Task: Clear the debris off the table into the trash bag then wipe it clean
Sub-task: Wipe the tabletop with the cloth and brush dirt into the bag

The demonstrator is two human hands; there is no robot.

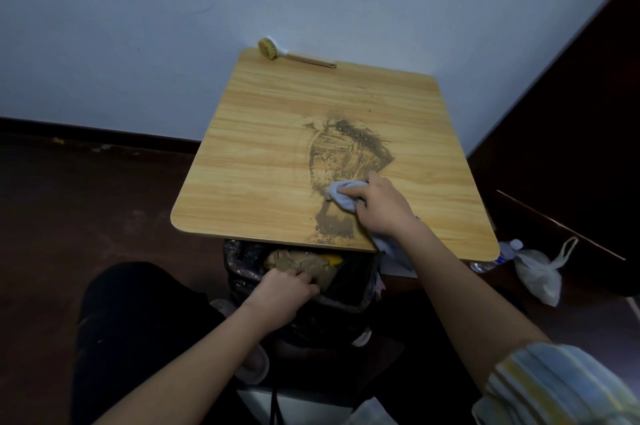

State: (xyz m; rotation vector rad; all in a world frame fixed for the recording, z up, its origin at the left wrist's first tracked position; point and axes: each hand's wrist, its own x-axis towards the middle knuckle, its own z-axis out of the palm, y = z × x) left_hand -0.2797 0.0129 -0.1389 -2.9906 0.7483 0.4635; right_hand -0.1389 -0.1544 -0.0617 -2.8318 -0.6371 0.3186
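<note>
Wooden table (263, 147) streaked with smeared brown grit (349, 150) beneath crumpled blue cloth (341, 194).

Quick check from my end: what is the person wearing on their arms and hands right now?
Both hands are bare, with no gloves, rings or watch in view on the left hand or the right hand. The left forearm is uncovered as far as the frame shows. The right arm has a pushed-up sleeve with pale blue, white and yellow stripes near the elbow.

Cloth (344, 194) partly hidden under right hand (382, 208); trash bag (239, 272) half under table (263, 161).
</note>
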